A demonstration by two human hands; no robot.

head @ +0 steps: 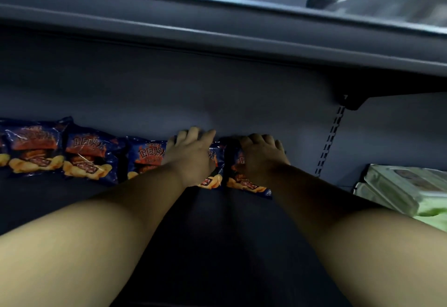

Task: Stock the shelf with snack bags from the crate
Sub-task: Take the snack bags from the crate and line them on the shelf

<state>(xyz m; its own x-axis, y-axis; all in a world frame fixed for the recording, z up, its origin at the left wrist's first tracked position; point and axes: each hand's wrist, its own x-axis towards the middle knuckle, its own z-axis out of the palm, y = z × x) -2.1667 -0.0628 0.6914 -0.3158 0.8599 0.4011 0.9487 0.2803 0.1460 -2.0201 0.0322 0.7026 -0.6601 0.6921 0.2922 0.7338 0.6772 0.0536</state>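
Reaching deep into the dark shelf, you have both hands on snack bags at the back wall.

Head view: your left hand curls over the third blue bag; at its 3 o'clock, your right hand curls over the fourth bag; two more bags lie toward 9 o'clock.

Dim grey back wall — slotted upright

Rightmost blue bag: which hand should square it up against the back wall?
Right, probably. The right hand already rests on top of the rightmost blue bag, fingers curled over its back edge. The left hand lies on the neighbouring blue bag and would have to cross over.
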